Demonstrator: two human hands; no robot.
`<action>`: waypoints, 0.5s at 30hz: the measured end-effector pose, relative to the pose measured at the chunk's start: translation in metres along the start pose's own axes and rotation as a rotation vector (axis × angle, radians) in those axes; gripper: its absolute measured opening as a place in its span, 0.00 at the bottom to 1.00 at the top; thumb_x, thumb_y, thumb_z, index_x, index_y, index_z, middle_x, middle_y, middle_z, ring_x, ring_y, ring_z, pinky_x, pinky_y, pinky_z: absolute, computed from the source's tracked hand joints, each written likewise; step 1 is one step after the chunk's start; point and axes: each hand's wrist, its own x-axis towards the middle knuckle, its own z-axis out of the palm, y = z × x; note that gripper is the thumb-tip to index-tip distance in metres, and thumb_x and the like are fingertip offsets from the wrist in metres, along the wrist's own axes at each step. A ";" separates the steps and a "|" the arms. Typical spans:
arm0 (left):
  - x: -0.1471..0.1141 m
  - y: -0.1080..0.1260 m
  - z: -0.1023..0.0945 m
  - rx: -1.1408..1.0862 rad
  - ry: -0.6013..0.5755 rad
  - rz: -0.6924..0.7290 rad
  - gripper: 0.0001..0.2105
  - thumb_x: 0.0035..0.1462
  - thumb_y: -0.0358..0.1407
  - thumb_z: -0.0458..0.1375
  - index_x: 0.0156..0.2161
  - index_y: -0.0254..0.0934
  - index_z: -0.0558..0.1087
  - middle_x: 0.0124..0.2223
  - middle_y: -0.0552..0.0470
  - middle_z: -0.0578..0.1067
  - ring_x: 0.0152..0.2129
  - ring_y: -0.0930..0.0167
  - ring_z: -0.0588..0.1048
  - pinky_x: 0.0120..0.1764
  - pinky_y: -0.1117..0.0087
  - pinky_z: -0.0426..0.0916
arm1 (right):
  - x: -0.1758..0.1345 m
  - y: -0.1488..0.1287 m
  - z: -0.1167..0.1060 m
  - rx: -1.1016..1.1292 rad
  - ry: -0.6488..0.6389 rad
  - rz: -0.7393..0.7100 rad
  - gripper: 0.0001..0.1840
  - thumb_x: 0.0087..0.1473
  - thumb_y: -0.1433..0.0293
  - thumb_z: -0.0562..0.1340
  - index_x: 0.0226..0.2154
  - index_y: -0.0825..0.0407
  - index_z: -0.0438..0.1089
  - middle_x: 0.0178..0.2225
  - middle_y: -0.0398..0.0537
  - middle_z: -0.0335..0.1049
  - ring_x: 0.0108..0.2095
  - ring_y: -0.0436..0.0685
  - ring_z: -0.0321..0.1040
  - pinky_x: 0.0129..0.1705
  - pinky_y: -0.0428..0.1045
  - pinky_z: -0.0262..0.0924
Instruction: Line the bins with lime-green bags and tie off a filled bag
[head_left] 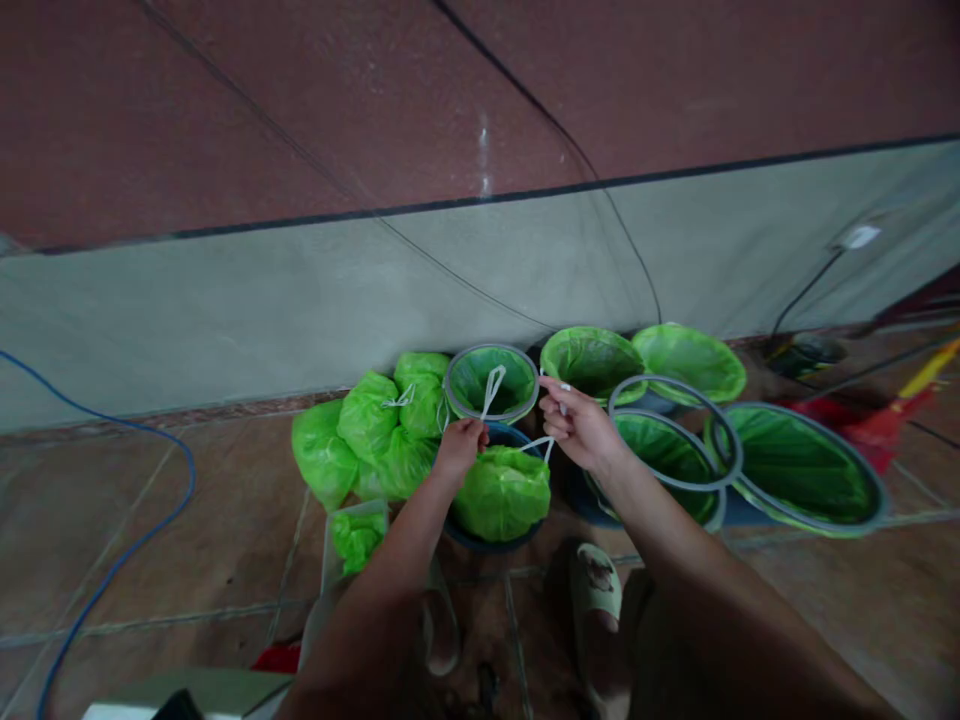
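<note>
A green trash bag [504,495] sits in a dark blue bin [491,545], its top drawn together. My left hand [463,445] pinches a white drawstring [493,390], whose loop sticks up above the fingers. Right of the bag, my right hand [574,420] has its fingers curled round the end of another white drawstring [538,444]. Just behind stands a bin with a grey rim and a green liner [491,372]. A loose grey ring [675,383] lies over a lined bin [664,447] beside my right forearm.
Several filled green bags [367,425] are heaped at the left by the wall. A clear tub [330,560] holds folded green bags. More lined bins [806,465] stand right. A blue cable [161,515] crosses the tiles; red and yellow items [874,430] lie far right.
</note>
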 end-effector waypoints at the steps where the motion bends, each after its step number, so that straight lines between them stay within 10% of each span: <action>1: 0.001 -0.001 0.002 0.039 -0.005 -0.015 0.11 0.57 0.37 0.53 0.25 0.36 0.69 0.20 0.57 0.68 0.17 0.76 0.65 0.25 0.74 0.60 | -0.001 0.000 0.003 0.001 -0.041 0.010 0.21 0.42 0.63 0.73 0.39 0.51 0.71 0.19 0.32 0.58 0.15 0.41 0.38 0.16 0.41 0.35; 9: -0.025 -0.002 0.031 0.328 -0.436 0.234 0.12 0.57 0.33 0.51 0.22 0.36 0.66 0.20 0.58 0.65 0.20 0.75 0.62 0.28 0.72 0.55 | -0.002 0.005 0.022 0.054 -0.180 0.022 0.14 0.49 0.61 0.67 0.38 0.50 0.71 0.21 0.34 0.56 0.17 0.43 0.36 0.17 0.43 0.40; 15: -0.036 0.001 0.038 0.276 -0.536 0.202 0.08 0.56 0.37 0.56 0.29 0.37 0.74 0.22 0.58 0.68 0.21 0.75 0.63 0.27 0.73 0.56 | 0.005 0.011 0.016 0.007 -0.145 0.018 0.16 0.51 0.57 0.66 0.39 0.48 0.70 0.24 0.38 0.63 0.18 0.45 0.47 0.21 0.43 0.52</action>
